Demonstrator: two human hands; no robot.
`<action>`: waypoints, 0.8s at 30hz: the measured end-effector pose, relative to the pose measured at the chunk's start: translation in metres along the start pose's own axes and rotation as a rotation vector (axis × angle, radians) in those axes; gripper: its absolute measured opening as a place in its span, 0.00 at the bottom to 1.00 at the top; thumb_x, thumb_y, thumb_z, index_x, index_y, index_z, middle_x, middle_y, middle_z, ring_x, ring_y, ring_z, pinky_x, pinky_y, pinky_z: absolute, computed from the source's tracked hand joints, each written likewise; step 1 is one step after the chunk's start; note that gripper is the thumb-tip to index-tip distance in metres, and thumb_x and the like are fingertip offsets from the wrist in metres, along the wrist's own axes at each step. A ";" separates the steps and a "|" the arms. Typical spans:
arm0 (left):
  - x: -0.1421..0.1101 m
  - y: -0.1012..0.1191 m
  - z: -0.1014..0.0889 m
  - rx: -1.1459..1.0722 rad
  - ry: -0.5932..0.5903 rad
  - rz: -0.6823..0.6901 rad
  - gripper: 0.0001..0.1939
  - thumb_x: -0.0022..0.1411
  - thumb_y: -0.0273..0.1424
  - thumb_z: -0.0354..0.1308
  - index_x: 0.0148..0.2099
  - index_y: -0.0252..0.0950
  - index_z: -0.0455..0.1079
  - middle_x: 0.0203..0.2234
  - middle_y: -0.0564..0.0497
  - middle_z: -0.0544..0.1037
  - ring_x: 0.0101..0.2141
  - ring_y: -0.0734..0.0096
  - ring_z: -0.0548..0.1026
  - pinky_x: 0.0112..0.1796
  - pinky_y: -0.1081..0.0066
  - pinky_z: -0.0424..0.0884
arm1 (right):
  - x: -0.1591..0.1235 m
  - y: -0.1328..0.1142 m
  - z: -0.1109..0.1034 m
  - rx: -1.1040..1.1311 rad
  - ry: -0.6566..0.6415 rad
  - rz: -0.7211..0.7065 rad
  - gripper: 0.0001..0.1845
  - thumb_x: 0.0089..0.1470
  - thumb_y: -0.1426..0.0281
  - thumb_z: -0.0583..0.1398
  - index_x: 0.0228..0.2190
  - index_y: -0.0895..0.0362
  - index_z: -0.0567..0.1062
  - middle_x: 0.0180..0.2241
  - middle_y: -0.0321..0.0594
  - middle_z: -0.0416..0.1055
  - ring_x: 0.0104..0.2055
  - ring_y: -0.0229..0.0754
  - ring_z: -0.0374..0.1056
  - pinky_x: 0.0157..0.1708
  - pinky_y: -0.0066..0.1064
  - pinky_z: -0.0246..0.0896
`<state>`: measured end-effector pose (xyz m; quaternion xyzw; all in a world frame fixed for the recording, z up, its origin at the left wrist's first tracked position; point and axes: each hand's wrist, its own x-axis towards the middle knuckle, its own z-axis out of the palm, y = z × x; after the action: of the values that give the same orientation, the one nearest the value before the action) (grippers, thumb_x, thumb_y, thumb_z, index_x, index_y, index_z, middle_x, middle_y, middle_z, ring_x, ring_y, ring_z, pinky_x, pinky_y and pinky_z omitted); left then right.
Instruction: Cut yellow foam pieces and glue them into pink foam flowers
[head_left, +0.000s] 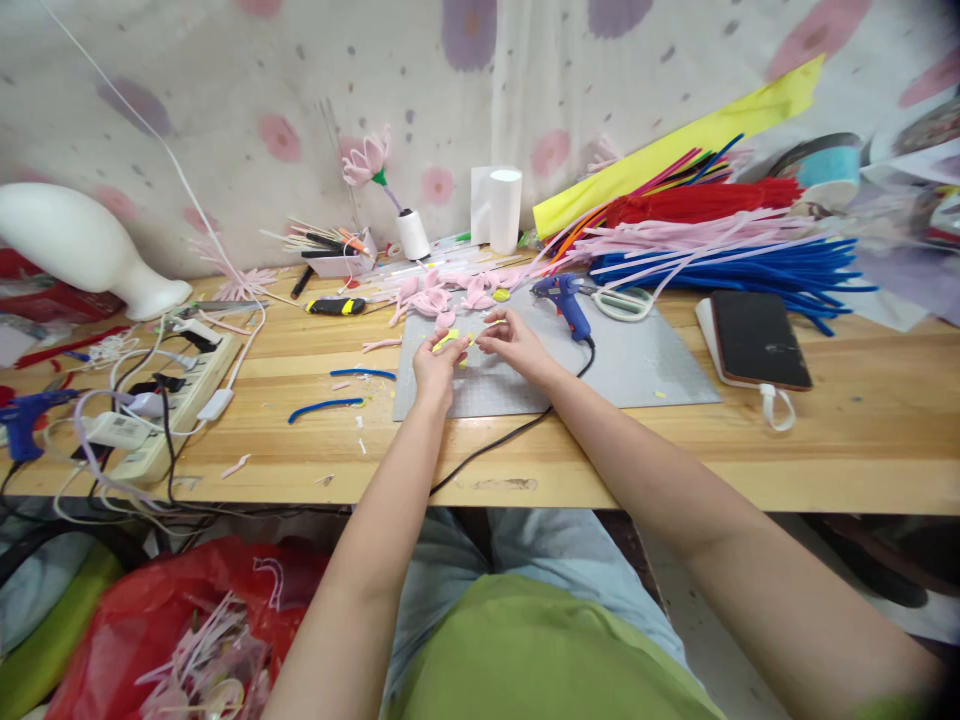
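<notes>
Over the grey cutting mat point(630, 370), my left hand point(436, 366) and my right hand point(516, 346) meet with fingertips pinched. Between them is a small yellow piece point(472, 339), too small to make out its exact kind; both hands seem to grip it. More yellow bits point(445, 337) lie by the left fingers, partly hidden. Just beyond the hands are pink fuzzy petal shapes point(431, 297) and a small yellow coil point(501, 296). A blue glue gun point(568, 305) rests on the mat right of my right hand, beside white-handled scissors point(624, 303).
Bundles of blue pipe cleaners point(735, 270), pink and red ones lie back right. A black notebook-like block point(761, 338) sits at right. On the left are a power strip point(184, 400) with tangled cords and a foam head point(82, 235). The glue gun's cord crosses the front edge.
</notes>
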<state>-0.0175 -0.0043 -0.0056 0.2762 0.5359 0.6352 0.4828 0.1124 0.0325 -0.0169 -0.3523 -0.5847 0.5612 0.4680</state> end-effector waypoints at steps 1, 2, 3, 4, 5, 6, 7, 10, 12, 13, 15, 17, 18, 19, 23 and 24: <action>0.000 0.000 0.000 0.000 0.005 -0.001 0.28 0.39 0.30 0.69 0.45 0.33 0.66 0.26 0.52 0.75 0.30 0.75 0.75 0.38 0.71 0.69 | 0.000 0.000 0.001 0.009 0.005 0.008 0.21 0.39 0.66 0.62 0.35 0.53 0.59 0.23 0.27 0.68 0.27 0.35 0.66 0.33 0.32 0.63; 0.000 -0.001 0.000 0.004 0.010 -0.001 0.29 0.39 0.30 0.69 0.45 0.33 0.65 0.26 0.52 0.75 0.30 0.75 0.75 0.38 0.71 0.68 | -0.001 0.000 0.002 0.020 0.006 0.017 0.21 0.39 0.66 0.62 0.35 0.53 0.59 0.23 0.27 0.68 0.27 0.35 0.67 0.33 0.32 0.63; 0.001 -0.002 0.000 0.011 0.014 0.003 0.29 0.39 0.30 0.69 0.45 0.34 0.65 0.26 0.52 0.75 0.30 0.75 0.75 0.38 0.71 0.68 | -0.001 -0.001 0.003 0.031 0.005 0.024 0.21 0.39 0.65 0.62 0.34 0.53 0.59 0.23 0.27 0.68 0.27 0.35 0.67 0.33 0.32 0.63; 0.001 -0.003 0.000 0.020 0.018 0.009 0.30 0.38 0.31 0.69 0.45 0.34 0.64 0.26 0.52 0.76 0.30 0.75 0.75 0.38 0.71 0.68 | -0.002 -0.002 0.004 0.041 -0.002 0.032 0.21 0.38 0.65 0.62 0.34 0.53 0.59 0.23 0.27 0.68 0.27 0.35 0.67 0.33 0.32 0.63; 0.002 -0.004 0.000 0.029 0.021 0.018 0.30 0.38 0.31 0.69 0.45 0.33 0.64 0.26 0.52 0.76 0.30 0.75 0.75 0.38 0.71 0.68 | -0.003 -0.002 0.006 0.048 -0.010 0.040 0.21 0.38 0.66 0.63 0.34 0.53 0.59 0.23 0.27 0.68 0.27 0.35 0.67 0.33 0.32 0.63; 0.002 -0.005 0.000 0.037 0.023 0.028 0.30 0.38 0.30 0.69 0.45 0.33 0.64 0.26 0.52 0.76 0.30 0.74 0.75 0.38 0.71 0.68 | -0.003 -0.002 0.007 0.052 -0.014 0.048 0.22 0.37 0.66 0.63 0.34 0.53 0.59 0.23 0.27 0.69 0.27 0.34 0.67 0.33 0.32 0.63; 0.002 -0.006 0.000 0.039 0.023 0.037 0.30 0.38 0.30 0.69 0.45 0.33 0.64 0.26 0.52 0.76 0.30 0.74 0.75 0.38 0.71 0.67 | -0.003 -0.002 0.009 0.053 -0.013 0.058 0.22 0.36 0.67 0.63 0.34 0.53 0.59 0.23 0.27 0.69 0.27 0.34 0.67 0.33 0.32 0.63; 0.002 -0.007 0.000 0.018 0.011 0.047 0.29 0.39 0.29 0.68 0.46 0.33 0.65 0.25 0.53 0.76 0.30 0.74 0.75 0.38 0.71 0.67 | -0.003 -0.001 0.012 0.060 0.012 0.086 0.24 0.34 0.68 0.64 0.34 0.53 0.59 0.23 0.27 0.69 0.26 0.34 0.66 0.32 0.31 0.62; 0.002 -0.006 0.000 -0.001 -0.006 0.049 0.29 0.39 0.29 0.68 0.47 0.33 0.66 0.25 0.54 0.76 0.30 0.74 0.75 0.39 0.72 0.67 | -0.003 0.001 0.013 0.074 0.027 0.102 0.24 0.34 0.68 0.64 0.34 0.53 0.59 0.24 0.27 0.70 0.26 0.34 0.66 0.33 0.31 0.62; 0.002 -0.006 0.000 -0.006 -0.017 0.051 0.30 0.39 0.29 0.67 0.48 0.33 0.67 0.25 0.54 0.75 0.31 0.75 0.75 0.39 0.72 0.66 | -0.003 0.001 0.014 0.082 0.034 0.107 0.24 0.34 0.68 0.64 0.34 0.53 0.59 0.24 0.28 0.70 0.26 0.34 0.67 0.33 0.31 0.62; 0.002 -0.005 0.000 -0.015 -0.036 0.053 0.30 0.40 0.29 0.67 0.49 0.33 0.68 0.24 0.55 0.75 0.31 0.75 0.75 0.40 0.72 0.66 | -0.002 0.002 0.014 0.084 0.054 0.109 0.25 0.33 0.69 0.64 0.34 0.54 0.59 0.24 0.28 0.71 0.27 0.34 0.67 0.33 0.31 0.61; 0.001 -0.004 0.000 -0.029 -0.047 0.051 0.30 0.41 0.27 0.66 0.50 0.34 0.69 0.23 0.55 0.75 0.30 0.76 0.74 0.40 0.72 0.66 | -0.002 0.003 0.015 0.070 0.075 0.099 0.24 0.33 0.69 0.64 0.33 0.54 0.59 0.24 0.29 0.71 0.27 0.34 0.67 0.33 0.31 0.61; 0.001 -0.004 0.000 -0.036 -0.048 0.050 0.30 0.41 0.26 0.65 0.50 0.34 0.70 0.23 0.55 0.75 0.29 0.77 0.73 0.40 0.72 0.66 | -0.002 0.003 0.015 0.061 0.084 0.094 0.24 0.33 0.69 0.64 0.33 0.54 0.59 0.24 0.29 0.71 0.27 0.34 0.66 0.33 0.31 0.61; 0.000 -0.004 0.001 -0.042 -0.048 0.050 0.30 0.41 0.25 0.64 0.51 0.34 0.70 0.23 0.55 0.75 0.29 0.77 0.73 0.39 0.73 0.65 | -0.002 0.003 0.015 0.052 0.089 0.091 0.23 0.33 0.69 0.64 0.33 0.54 0.59 0.23 0.29 0.70 0.27 0.34 0.66 0.33 0.31 0.61; -0.003 -0.003 0.002 -0.045 -0.039 0.060 0.30 0.42 0.23 0.64 0.52 0.36 0.70 0.23 0.56 0.76 0.29 0.78 0.72 0.39 0.73 0.65 | -0.003 0.003 0.016 0.002 0.130 0.078 0.23 0.33 0.67 0.64 0.32 0.53 0.59 0.23 0.28 0.70 0.26 0.35 0.66 0.32 0.32 0.61; -0.003 -0.003 0.002 -0.050 -0.038 0.064 0.30 0.42 0.23 0.64 0.52 0.36 0.70 0.23 0.55 0.76 0.29 0.78 0.72 0.40 0.73 0.65 | -0.003 0.003 0.016 -0.027 0.148 0.067 0.23 0.33 0.67 0.64 0.31 0.53 0.59 0.23 0.28 0.70 0.27 0.36 0.67 0.32 0.32 0.61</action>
<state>-0.0133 -0.0061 -0.0076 0.2932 0.5015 0.6581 0.4790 0.0979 0.0252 -0.0192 -0.4185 -0.5440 0.5412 0.4859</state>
